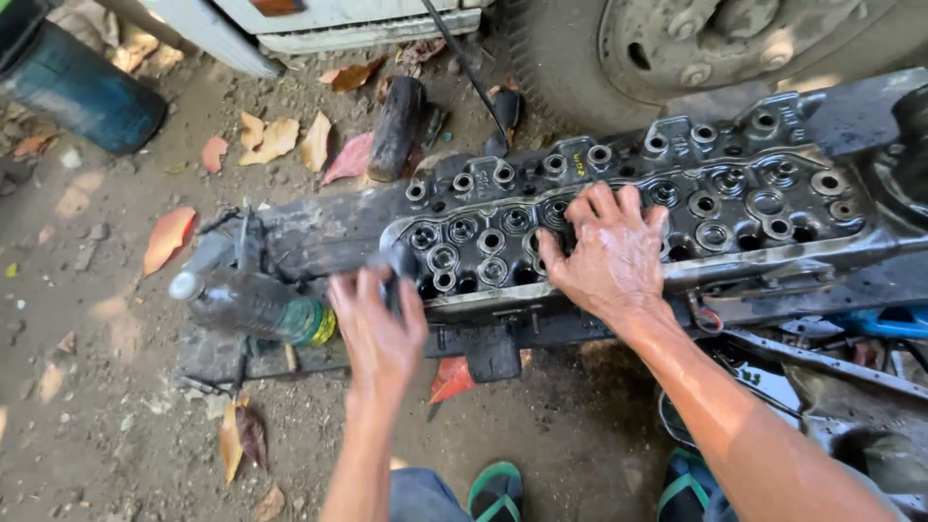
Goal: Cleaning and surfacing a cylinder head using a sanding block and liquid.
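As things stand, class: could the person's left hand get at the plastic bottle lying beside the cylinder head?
Probably yes. The left hand is right next to the plastic bottle, with nothing visible between them.

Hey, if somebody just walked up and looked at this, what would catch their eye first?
Probably the long, greasy cylinder head full of round holes, lying across the dirt. The right hand rests flat on its middle, while the left hand grips a small dark part at its near left end. A grimy plastic bottle lies just left of that hand.

bare, oil-slick forearms; green-strapped flip-flops [498, 488] on both feet.
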